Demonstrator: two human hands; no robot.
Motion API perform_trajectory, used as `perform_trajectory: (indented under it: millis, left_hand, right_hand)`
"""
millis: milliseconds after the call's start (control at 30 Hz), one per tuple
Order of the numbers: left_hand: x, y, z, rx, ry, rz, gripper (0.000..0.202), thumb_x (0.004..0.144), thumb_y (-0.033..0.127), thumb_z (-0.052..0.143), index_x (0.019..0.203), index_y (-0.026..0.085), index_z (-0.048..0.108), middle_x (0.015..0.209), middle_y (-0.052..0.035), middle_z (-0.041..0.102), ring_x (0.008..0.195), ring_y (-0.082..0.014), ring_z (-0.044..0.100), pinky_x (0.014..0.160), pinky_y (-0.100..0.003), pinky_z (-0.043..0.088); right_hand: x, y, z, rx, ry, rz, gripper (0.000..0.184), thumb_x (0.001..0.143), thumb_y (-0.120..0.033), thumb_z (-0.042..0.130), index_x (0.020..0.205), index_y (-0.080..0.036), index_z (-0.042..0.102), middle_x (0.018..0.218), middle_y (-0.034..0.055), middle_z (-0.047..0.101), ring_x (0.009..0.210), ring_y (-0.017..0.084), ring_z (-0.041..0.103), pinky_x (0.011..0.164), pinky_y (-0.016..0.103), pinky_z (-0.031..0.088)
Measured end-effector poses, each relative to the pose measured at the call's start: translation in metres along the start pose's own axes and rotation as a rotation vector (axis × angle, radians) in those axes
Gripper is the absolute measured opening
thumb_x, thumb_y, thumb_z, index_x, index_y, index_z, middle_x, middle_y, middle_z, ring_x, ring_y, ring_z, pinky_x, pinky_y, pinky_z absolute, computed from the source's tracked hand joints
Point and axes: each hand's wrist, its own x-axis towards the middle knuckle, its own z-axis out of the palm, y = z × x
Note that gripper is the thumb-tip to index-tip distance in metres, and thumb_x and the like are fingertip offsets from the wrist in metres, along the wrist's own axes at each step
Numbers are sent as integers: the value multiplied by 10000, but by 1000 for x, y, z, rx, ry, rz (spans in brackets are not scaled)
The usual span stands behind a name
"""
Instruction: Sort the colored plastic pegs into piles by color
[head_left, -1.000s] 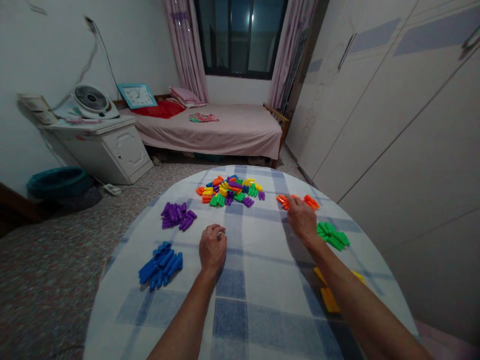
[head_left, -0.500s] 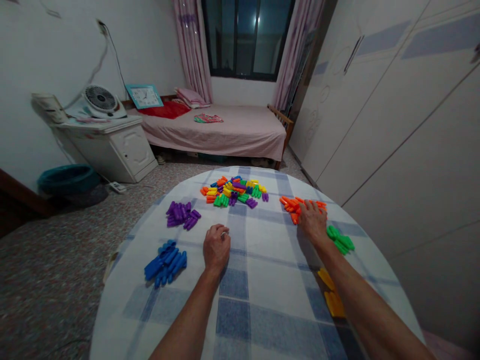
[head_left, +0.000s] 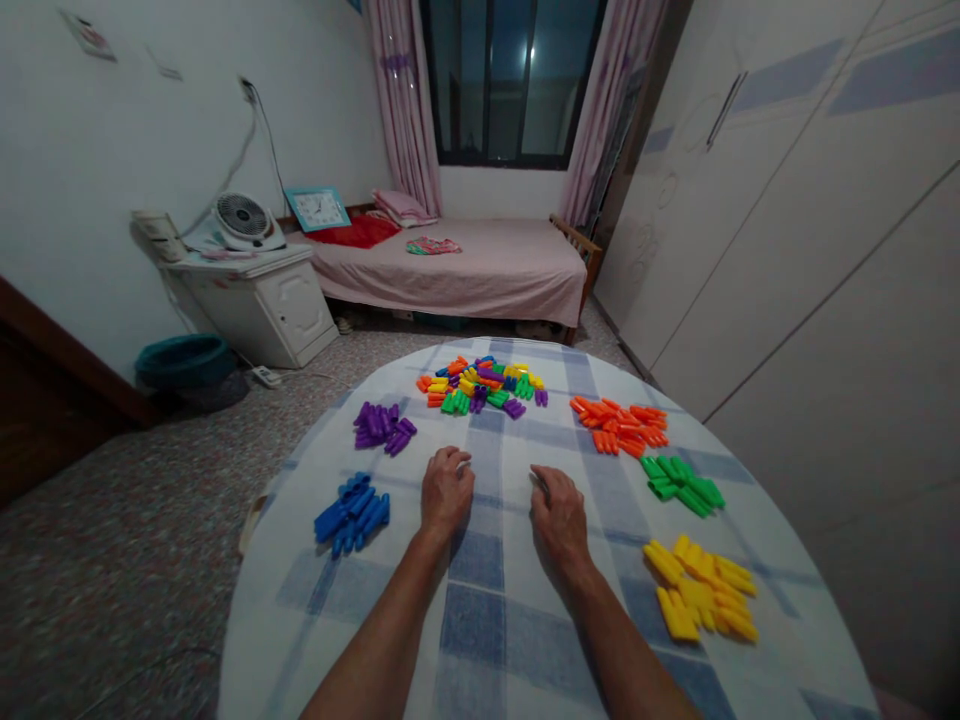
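My left hand [head_left: 448, 490] lies on the checked tablecloth near the middle of the table, fingers loosely bent, a small gap by the thumb, and no piece visible in it. Across from it, my right hand [head_left: 559, 512] hovers or rests low over the cloth, forefinger pointing inward, thumb side apart, with nothing seen in it. Beyond both hands sits a mixed pile of coloured plastic tube-like pieces [head_left: 487, 384]. Purple pieces [head_left: 382, 427] and blue pieces [head_left: 352, 515] lie left of my left hand. Orange pieces [head_left: 619, 426], green pieces [head_left: 681, 484] and yellow pieces [head_left: 701, 588] lie on the right.
The round table [head_left: 480, 620] has a blue-and-white checked cloth. Behind it stands a bed [head_left: 480, 270] with a pink sheet. At the left are a white cabinet [head_left: 289, 310] with a fan [head_left: 244, 220] and a teal bin [head_left: 184, 360]. A wardrobe [head_left: 795, 220] borders the right.
My right hand has left the orange pieces and come back toward the table's middle, uncovering the orange and yellow groups. The left hand stays in place; the view has shifted slightly.
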Motion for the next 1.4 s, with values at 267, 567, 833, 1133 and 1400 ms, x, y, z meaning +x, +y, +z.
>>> perform_trajectory:
  millis: [267, 567, 833, 1133, 1400]
  left_hand:
    - [35, 11, -29, 215, -110, -4, 384, 817, 238, 511, 1162, 123, 632, 1163, -127, 609, 1080, -231, 574, 991, -355, 439]
    - [98, 20, -8, 351, -23, -38, 420, 854, 255, 501, 1257, 157, 565, 1286, -144, 521, 1198, -258, 491, 1016, -370, 417]
    - [107, 10, 15, 400, -49, -17, 494, 859, 267, 512, 1344, 186, 465, 1382, -136, 440, 1222, -270, 453, 988, -377, 428]
    - [99, 1, 20, 446, -16, 21, 322, 862, 260, 506, 1162, 178, 591, 1275, -116, 528, 1127, -252, 519, 937, -359, 462]
    - [60, -6, 12, 383, 18, 60, 509, 835, 204, 510, 1340, 152, 483, 1422, -147, 415, 1286, -261, 431, 1074, -377, 386]
  right_hand:
    - [1, 2, -3, 87, 12, 20, 310, 854, -213, 408, 1053, -164, 640, 1079, 82, 639, 1029, 211, 547, 946, 366, 370]
    - [1, 1, -3, 95, 21, 0, 295, 830, -175, 423, 1010, -158, 655, 1032, 73, 647, 1001, 204, 546, 916, 355, 356]
    - [-1, -1, -3, 92, 29, -12, 281, 828, -151, 422, 988, -166, 652, 1015, 65, 643, 983, 194, 541, 905, 342, 354]
    - [0, 0, -2, 73, 18, -10, 273, 829, -141, 418, 970, -179, 649, 997, 59, 642, 979, 191, 544, 892, 339, 356]
    - [1, 2, -1, 73, -1, -12, 270, 826, -152, 417, 963, -172, 649, 1003, 64, 640, 983, 196, 545, 895, 344, 361]
